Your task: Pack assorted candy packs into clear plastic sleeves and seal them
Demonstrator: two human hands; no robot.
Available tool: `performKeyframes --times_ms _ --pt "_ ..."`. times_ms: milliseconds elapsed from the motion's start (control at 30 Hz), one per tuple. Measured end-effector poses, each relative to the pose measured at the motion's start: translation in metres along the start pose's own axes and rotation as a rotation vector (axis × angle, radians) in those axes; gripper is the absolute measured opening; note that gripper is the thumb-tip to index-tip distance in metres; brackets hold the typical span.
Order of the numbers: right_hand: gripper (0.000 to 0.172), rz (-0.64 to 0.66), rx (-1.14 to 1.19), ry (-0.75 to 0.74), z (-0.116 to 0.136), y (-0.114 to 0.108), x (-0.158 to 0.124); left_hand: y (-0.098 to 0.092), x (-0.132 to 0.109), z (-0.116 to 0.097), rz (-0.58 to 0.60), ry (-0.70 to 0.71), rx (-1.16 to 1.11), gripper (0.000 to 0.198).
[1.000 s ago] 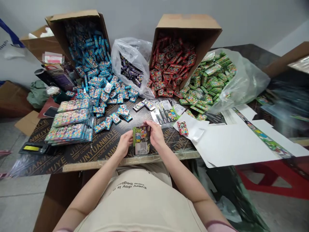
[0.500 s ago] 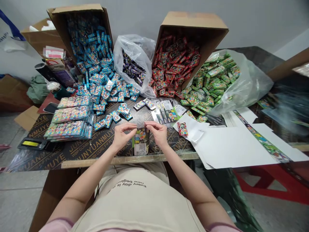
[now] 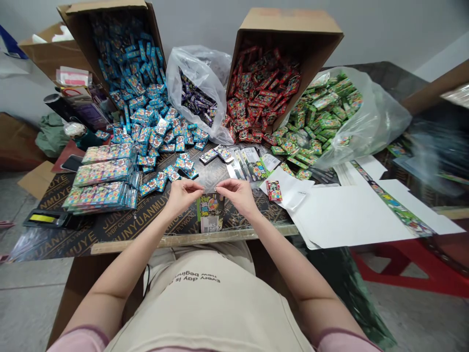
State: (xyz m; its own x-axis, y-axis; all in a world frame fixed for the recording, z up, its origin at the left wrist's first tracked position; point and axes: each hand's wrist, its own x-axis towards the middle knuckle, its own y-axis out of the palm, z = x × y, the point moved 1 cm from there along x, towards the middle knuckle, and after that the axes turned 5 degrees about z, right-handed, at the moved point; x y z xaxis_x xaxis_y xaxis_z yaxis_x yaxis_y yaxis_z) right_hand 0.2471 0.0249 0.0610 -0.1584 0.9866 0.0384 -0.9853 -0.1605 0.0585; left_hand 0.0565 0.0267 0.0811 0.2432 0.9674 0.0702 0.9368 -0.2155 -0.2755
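Note:
Between my two hands is a clear plastic bag [image 3: 210, 211] with a dark, colourful printed face and a pale label low on it. It stands close to the table's front edge. My left hand [image 3: 184, 196] pinches its upper left edge between thumb and fingers. At the upper right edge my right hand [image 3: 239, 196] pinches the same way. Small blue boxes [image 3: 161, 182] lie just beyond my left hand. To the right of my right hand, a red box [image 3: 273, 190] rests on white paper. Two dark-sided small boxes [image 3: 216, 154] and several flat printed bags [image 3: 249, 165] lie ahead.
Tipped cartons spill blue boxes [image 3: 142, 98] and red boxes [image 3: 262, 93]. Plastic bags hold purple boxes [image 3: 196, 100] and green boxes [image 3: 330, 115]. Stacked filled packs [image 3: 102, 176] stand left. White sheets [image 3: 351, 215] cover the right, overhanging the front edge. A red stool [image 3: 403, 269] is below.
The view has shifted slightly, so the table's contents appear a little further left and higher. My fingers have curled more at the bag's top; both hands remain on it.

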Motion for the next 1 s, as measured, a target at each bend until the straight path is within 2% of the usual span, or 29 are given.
performKeyframes --times_ms 133,200,333,433,500,600,667,700,767,833,933,1000 --pt "0.014 0.046 -0.057 -0.002 -0.001 -0.006 -0.004 -0.001 -0.009 -0.001 0.029 0.222 0.211 0.011" --pt "0.012 0.058 -0.082 -0.035 -0.002 -0.008 -0.009 -0.003 -0.011 0.000 0.045 0.278 0.274 0.013" --pt "0.009 0.033 -0.171 -0.148 -0.005 -0.006 -0.020 0.001 -0.008 0.000 0.108 0.290 0.352 0.016" --pt "0.009 0.066 -0.227 -0.178 -0.005 -0.005 -0.023 0.008 -0.002 -0.002 0.173 0.271 0.383 0.012" --pt "0.019 0.078 -0.193 -0.156 -0.008 -0.012 -0.016 0.008 -0.001 -0.004 0.156 0.255 0.346 0.012" --pt "0.043 -0.074 -0.160 -0.161 -0.024 -0.029 0.008 -0.008 -0.004 0.002 -0.012 0.224 0.223 0.010" --pt "0.048 -0.186 -0.245 -0.164 -0.042 -0.034 0.032 -0.026 -0.013 0.013 -0.188 0.153 0.147 0.009" --pt "0.049 -0.192 -0.317 -0.147 -0.053 -0.032 0.045 -0.036 -0.019 0.022 -0.289 0.101 0.116 0.010" --pt "0.054 -0.111 -0.480 -0.118 -0.073 -0.017 0.071 -0.055 -0.036 0.042 -0.497 -0.016 0.074 0.014" --pt "0.062 0.006 -0.632 -0.134 -0.087 0.009 0.096 -0.069 -0.057 0.065 -0.659 -0.113 0.083 0.020" --pt "0.071 0.119 -0.723 -0.158 -0.094 0.047 0.125 -0.083 -0.086 0.091 -0.715 -0.181 0.150 0.021" --pt "0.063 0.165 -0.701 -0.158 -0.093 0.063 0.136 -0.089 -0.099 0.096 -0.711 -0.208 0.208 0.021"
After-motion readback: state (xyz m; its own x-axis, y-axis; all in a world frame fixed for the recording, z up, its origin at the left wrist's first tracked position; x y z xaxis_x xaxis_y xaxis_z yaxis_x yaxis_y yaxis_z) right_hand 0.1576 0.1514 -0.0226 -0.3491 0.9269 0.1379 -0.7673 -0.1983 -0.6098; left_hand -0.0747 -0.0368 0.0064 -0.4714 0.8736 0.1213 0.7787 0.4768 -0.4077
